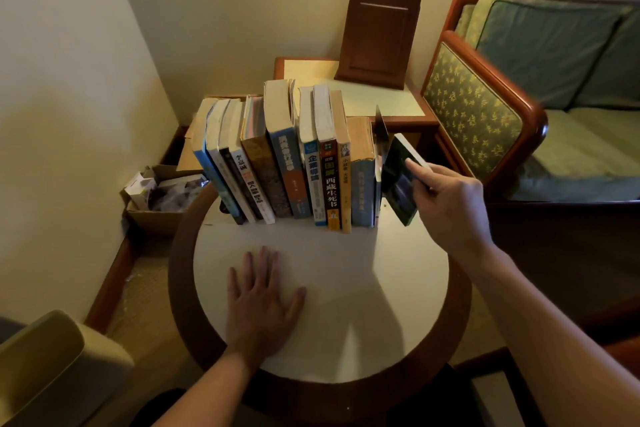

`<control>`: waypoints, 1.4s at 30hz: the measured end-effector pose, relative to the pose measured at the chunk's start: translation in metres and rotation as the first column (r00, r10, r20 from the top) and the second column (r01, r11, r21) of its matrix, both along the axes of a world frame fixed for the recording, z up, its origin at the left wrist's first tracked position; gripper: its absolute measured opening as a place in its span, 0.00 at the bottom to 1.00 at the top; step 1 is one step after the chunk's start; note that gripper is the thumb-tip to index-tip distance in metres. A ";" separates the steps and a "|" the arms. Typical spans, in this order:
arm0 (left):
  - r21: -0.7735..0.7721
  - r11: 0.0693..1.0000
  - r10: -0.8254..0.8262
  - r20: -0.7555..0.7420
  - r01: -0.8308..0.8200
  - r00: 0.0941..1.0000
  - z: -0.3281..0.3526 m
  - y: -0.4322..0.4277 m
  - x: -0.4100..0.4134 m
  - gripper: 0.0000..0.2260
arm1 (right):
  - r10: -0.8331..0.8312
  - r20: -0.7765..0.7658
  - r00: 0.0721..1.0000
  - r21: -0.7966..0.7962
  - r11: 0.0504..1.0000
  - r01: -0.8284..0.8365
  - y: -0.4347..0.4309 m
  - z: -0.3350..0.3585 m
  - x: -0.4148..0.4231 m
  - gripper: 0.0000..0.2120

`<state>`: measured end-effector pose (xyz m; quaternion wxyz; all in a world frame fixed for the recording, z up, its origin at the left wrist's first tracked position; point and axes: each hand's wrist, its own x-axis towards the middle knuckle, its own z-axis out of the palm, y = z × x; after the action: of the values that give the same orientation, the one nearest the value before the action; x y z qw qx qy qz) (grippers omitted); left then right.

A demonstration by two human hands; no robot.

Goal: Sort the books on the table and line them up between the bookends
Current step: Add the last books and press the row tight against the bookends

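One book left outside the row

About ten books stand spine-out in a row of books (294, 163) across the middle of the frame, at the far side of the round tabletop (346, 305). The ones at the row's left end lean leftward; those on the right stand nearly upright. A thin dark plate, the right bookend (381, 135), rises just beside the last grey-blue volume.

Right of that plate, on the wrong side of it, is the dark book (398, 180). It is tilted, and its lower corner is near the tabletop's edge. The right hand (450, 204) pinches its near edge, thumb on the cover. The left hand (263, 302) lies flat, fingers spread, on the bare tabletop at lower centre and holds nothing.

The step looks like seating this last book inside the bookend. There seems to be no gap for it at the right end, so room has to be made first. The free left hand could push the leaning books upright and close them up. Alternatively the plate could be slid outward. Forcing the book in risks tipping the plate or toppling the row. It should go in upright, spine toward the camera, with the bookend then pressed snug.
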<state>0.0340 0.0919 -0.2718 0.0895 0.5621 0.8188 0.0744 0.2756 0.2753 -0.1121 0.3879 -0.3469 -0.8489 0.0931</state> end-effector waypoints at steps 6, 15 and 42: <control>0.004 1.000 0.009 -0.014 -0.009 1.000 -0.001 -0.001 0.001 0.40 | 0.014 -0.019 1.000 0.016 1.000 -0.013 0.012 -0.009 -0.021 0.24; 0.013 1.000 0.015 -0.013 -0.015 1.000 -0.001 0.000 0.001 0.40 | 0.007 0.031 0.999 -0.163 0.987 -0.001 0.025 -0.045 -0.048 0.31; 0.002 1.000 0.022 -0.005 -0.022 1.000 -0.006 -0.001 -0.003 0.40 | -0.079 0.293 0.953 -0.544 0.806 0.234 0.007 -0.047 -0.048 0.42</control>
<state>0.0306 0.0908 -0.2774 0.0858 0.5535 0.8250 0.0747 0.2278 0.2824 -0.1595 0.1592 -0.5255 -0.7925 0.2654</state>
